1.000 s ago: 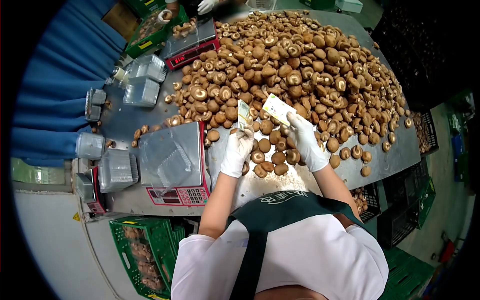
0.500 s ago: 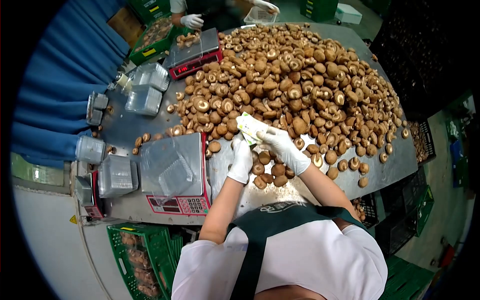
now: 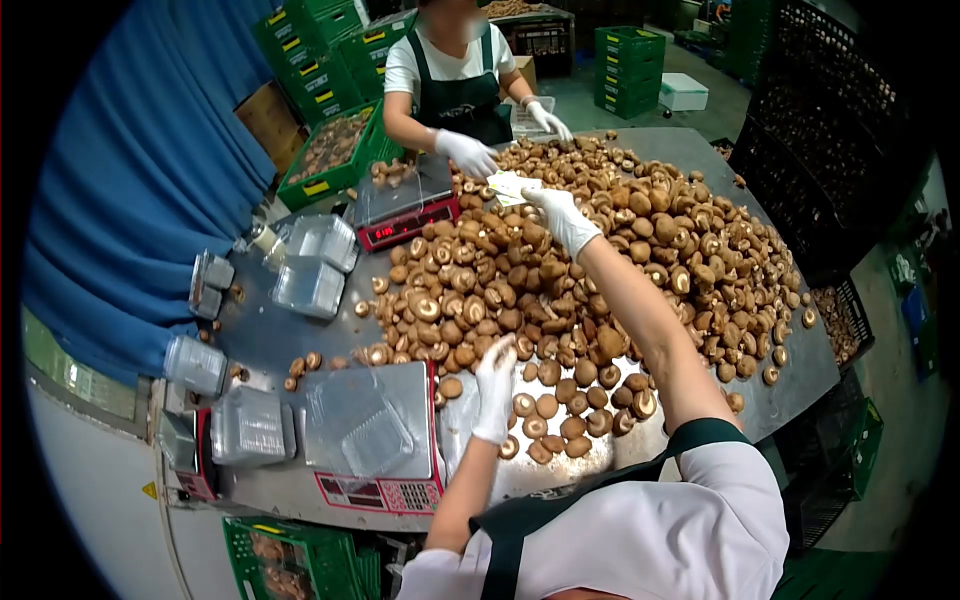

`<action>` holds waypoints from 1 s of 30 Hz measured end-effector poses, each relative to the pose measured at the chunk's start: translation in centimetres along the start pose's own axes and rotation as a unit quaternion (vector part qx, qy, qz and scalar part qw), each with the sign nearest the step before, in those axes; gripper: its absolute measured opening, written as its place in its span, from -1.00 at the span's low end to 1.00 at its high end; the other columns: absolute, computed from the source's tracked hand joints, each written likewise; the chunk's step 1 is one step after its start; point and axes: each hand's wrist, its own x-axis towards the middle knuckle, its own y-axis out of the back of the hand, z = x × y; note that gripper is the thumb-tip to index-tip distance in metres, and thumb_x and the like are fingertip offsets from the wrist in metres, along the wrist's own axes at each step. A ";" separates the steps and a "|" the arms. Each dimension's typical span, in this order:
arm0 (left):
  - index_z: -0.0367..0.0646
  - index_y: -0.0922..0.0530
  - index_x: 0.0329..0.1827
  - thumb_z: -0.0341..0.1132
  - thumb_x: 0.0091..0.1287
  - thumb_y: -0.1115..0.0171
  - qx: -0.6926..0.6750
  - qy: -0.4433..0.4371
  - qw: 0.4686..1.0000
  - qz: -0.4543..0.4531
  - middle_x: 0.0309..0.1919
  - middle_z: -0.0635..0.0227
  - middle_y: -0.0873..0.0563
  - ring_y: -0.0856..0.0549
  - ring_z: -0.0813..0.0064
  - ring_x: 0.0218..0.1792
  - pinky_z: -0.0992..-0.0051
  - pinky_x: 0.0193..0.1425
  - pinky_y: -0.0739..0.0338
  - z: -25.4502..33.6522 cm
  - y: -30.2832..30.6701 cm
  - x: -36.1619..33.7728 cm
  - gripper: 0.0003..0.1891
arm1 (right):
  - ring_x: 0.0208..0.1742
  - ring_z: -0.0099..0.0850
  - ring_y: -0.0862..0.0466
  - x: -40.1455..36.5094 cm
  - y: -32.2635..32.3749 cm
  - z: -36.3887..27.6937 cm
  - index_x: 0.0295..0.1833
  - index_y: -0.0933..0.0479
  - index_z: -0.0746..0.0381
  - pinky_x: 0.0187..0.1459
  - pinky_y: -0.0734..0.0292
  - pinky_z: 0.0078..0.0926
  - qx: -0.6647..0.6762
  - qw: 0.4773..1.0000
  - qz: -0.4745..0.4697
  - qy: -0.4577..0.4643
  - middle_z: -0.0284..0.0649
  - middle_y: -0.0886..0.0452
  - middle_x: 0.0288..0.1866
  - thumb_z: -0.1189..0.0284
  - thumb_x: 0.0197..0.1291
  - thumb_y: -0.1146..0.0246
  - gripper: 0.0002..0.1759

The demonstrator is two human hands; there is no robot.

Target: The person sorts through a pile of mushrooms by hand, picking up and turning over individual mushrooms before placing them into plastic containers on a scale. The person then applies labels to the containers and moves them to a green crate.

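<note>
Printed labels point(image 3: 510, 187), white w/ yellow-green print, are out over the far-left part of the shiitake pile point(image 3: 580, 260), in the person's gloved R hand point(image 3: 562, 215). R thumb + fingers are clamped on the labels' near edge, arm stretched across the pile. Labels overlap; exact no. can't be told. Gloved L hand point(image 3: 494, 390) is at the pile's near edge, just beside loose shiitakes point(image 3: 574, 427) lying on the metal table point(image 3: 795, 395). L fingers look loosely bent, tips blurred; can't tell if they're together or apart.

Co-worker point(image 3: 462, 100) in dk green apron stands beyond the pile's far edge. One of their gloved hands point(image 3: 466, 153) is just beside the labels (contact can't be told), the other point(image 3: 548, 120) at the pile's far edge.

Far scale point(image 3: 408, 226), red w/ lit display + a few shiitakes on top, sits just left of the pile. Near scale point(image 3: 408, 495), nr-left of the pile, has a clear plastic tray point(image 3: 375, 445) on it. Stacked clear trays point(image 3: 245, 430) are farther left of the pile. Green crates point(image 3: 628, 75) stand stacked beyond it, white box point(image 3: 683, 92) beside them.
</note>
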 end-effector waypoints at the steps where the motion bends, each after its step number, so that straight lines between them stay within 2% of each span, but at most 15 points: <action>1: -0.28 -0.55 0.11 -0.41 0.31 -0.13 0.016 -0.021 1.000 0.005 0.04 0.26 -0.63 -0.56 0.46 0.07 0.53 0.20 -0.39 -0.2 0.3 -0.7 -0.68 | -0.55 -0.60 -0.58 1.7 -0.2 0.4 -0.12 -0.55 0.33 -0.60 -0.46 -0.73 0.001 1.000 0.001 0.015 -0.31 -0.65 -0.39 0.45 0.21 -0.29 -0.80; 2: -0.27 -0.56 0.10 -0.40 0.33 -0.14 -0.004 -0.015 1.000 0.017 0.01 0.31 -0.63 -0.58 0.50 0.01 0.56 0.14 -0.43 -0.7 0.6 -1.4 -0.70 | -0.56 -0.58 -0.58 3.6 -0.3 0.9 -0.11 -0.55 0.35 -0.61 -0.46 -0.71 0.002 1.000 0.007 0.003 -0.30 -0.66 -0.35 0.45 0.21 -0.28 -0.79; 3: -0.24 -0.57 0.09 -0.40 0.34 -0.13 -0.012 0.065 0.997 0.024 -0.01 0.37 -0.64 -0.59 0.58 -0.05 0.59 0.03 -0.48 -1.0 1.3 -1.9 -0.72 | -0.56 -0.53 -0.58 3.1 -1.0 0.6 -0.12 -0.54 0.36 -0.60 -0.46 -0.67 0.023 0.999 0.036 0.007 -0.26 -0.66 -0.35 0.46 0.22 -0.28 -0.80; 8: -0.25 -0.55 0.11 -0.39 0.38 -0.14 -0.027 0.090 0.995 0.030 -0.08 0.38 -0.65 -0.61 0.62 -0.11 0.65 -0.01 -0.50 -1.6 3.5 -3.7 -0.72 | -0.59 -0.48 -0.55 6.4 -0.1 1.7 -0.15 -0.53 0.32 -0.60 -0.45 -0.60 0.029 0.994 0.083 -0.061 -0.27 -0.59 -0.47 0.44 0.24 -0.25 -0.84; 11: -0.25 -0.56 0.10 -0.38 0.39 -0.13 -0.032 0.109 0.993 0.042 -0.09 0.37 -0.65 -0.62 0.59 -0.14 0.65 -0.04 -0.51 -1.6 3.8 -3.6 -0.73 | -0.59 -0.48 -0.56 8.4 0.4 1.4 -0.16 -0.54 0.32 -0.61 -0.45 -0.60 -0.010 0.994 0.097 -0.041 -0.26 -0.60 -0.47 0.43 0.25 -0.25 -0.83; 13: -0.24 -0.55 0.10 -0.39 0.39 -0.12 -0.026 0.109 0.993 0.043 -0.10 0.37 -0.65 -0.62 0.59 -0.14 0.64 -0.06 -0.51 -1.0 3.3 -3.5 -0.74 | -0.46 -0.34 -0.66 10.4 1.1 1.6 -0.14 -0.55 0.38 -0.49 -0.55 -0.46 0.017 0.994 0.104 -0.017 -0.19 -0.64 -0.36 0.21 0.12 -0.38 -0.58; 15: -0.24 -0.55 0.10 -0.42 0.39 -0.10 -0.006 0.113 0.993 0.019 -0.12 0.37 -0.65 -0.62 0.60 -0.14 0.65 -0.07 -0.49 -0.5 3.2 -3.6 -0.74 | -0.27 -0.30 -0.72 12.1 3.2 1.2 -0.05 -0.53 0.45 -0.31 -0.61 -0.34 -0.306 0.934 0.183 0.024 -0.09 -0.67 -0.20 0.04 0.02 -0.42 -0.34; 16: -0.23 -0.55 0.11 -0.43 0.39 -0.09 -0.002 0.080 0.997 0.008 -0.12 0.38 -0.64 -0.61 0.61 -0.13 0.65 -0.06 -0.48 -0.5 3.0 -3.8 -0.73 | -0.16 -0.36 -0.72 7.7 2.3 -1.5 0.00 -0.51 0.49 -0.24 -0.61 -0.38 -0.509 0.834 0.201 0.076 -0.03 -0.66 -0.08 -0.03 -0.01 -0.40 -0.24; 17: -0.24 -0.55 0.11 -0.42 0.39 -0.09 -0.002 0.056 0.998 -0.019 -0.10 0.39 -0.64 -0.60 0.63 -0.12 0.66 -0.05 -0.47 -0.4 2.8 -3.9 -0.73 | -0.21 -0.42 -0.72 5.2 2.3 -2.0 0.02 -0.53 0.47 -0.24 -0.59 -0.48 -0.516 0.803 0.242 0.177 -0.06 -0.68 -0.12 0.05 0.09 -0.34 -0.34; 19: -0.24 -0.55 0.11 -0.42 0.39 -0.09 0.023 0.078 0.994 -0.079 -0.06 0.39 -0.64 -0.59 0.64 -0.11 0.67 -0.03 -0.46 1.5 1.8 -4.8 -0.73 | -0.25 -0.40 -0.71 1.6 4.8 -4.0 0.02 -0.57 0.39 -0.18 -0.60 -0.47 -0.335 0.928 0.071 0.144 -0.06 -0.70 -0.19 0.10 0.08 -0.33 -0.42; 22: -0.24 -0.54 0.12 -0.42 0.32 -0.15 0.058 -0.021 0.956 -0.285 0.02 0.32 -0.63 -0.60 0.53 -0.01 0.53 0.11 -0.47 3.9 -2.0 -6.0 -0.69 | -0.32 -0.50 -0.69 -3.6 9.0 -4.7 0.03 -0.60 0.29 -0.24 -0.57 -0.56 -0.423 0.887 0.072 0.172 -0.19 -0.71 -0.20 0.23 0.16 -0.27 -0.58; 23: -0.22 -0.54 0.11 -0.40 0.28 -0.19 0.059 -0.033 0.922 -0.381 0.05 0.27 -0.60 -0.58 0.44 0.05 0.47 0.18 -0.44 5.3 -3.8 -6.9 -0.67 | -0.28 -0.47 -0.70 -6.5 9.8 -5.4 0.03 -0.60 0.28 -0.15 -0.58 -0.52 -0.487 0.857 0.069 0.153 -0.15 -0.71 -0.15 0.24 0.16 -0.24 -0.59; 24: -0.21 -0.51 0.16 -0.41 0.26 -0.18 0.065 -0.125 0.873 -0.467 0.11 0.22 -0.56 -0.54 0.39 0.13 0.44 0.26 -0.37 7.1 -5.9 -7.9 -0.63 | -0.26 -0.44 -0.70 -8.4 11.3 -5.4 0.04 -0.60 0.27 -0.11 -0.57 -0.50 -0.504 0.849 0.065 0.147 -0.14 -0.71 -0.14 0.23 0.16 -0.23 -0.58; 27: -0.23 -0.45 0.19 -0.35 0.11 -0.32 0.015 -0.134 0.725 -0.676 0.16 0.12 -0.50 -0.48 0.21 0.20 0.35 0.32 -0.32 9.1 -11.1 -11.4 -0.47 | -0.20 -0.39 -0.71 -14.6 15.1 -5.5 0.05 -0.60 0.25 -0.04 -0.56 -0.46 -0.573 0.809 0.062 0.113 -0.13 -0.71 -0.11 0.21 0.18 -0.21 -0.58; 30: -0.21 -0.48 0.15 -0.30 0.02 -0.27 0.069 -0.160 0.662 -0.729 0.11 0.19 -0.53 -0.50 0.15 0.15 0.29 0.26 -0.35 10.6 -13.9 -14.4 -0.45 | -0.19 -0.39 -0.70 -20.5 18.8 -5.6 0.03 -0.61 0.24 -0.03 -0.55 -0.46 -0.584 0.801 0.089 0.093 -0.15 -0.71 -0.11 0.25 0.19 -0.20 -0.62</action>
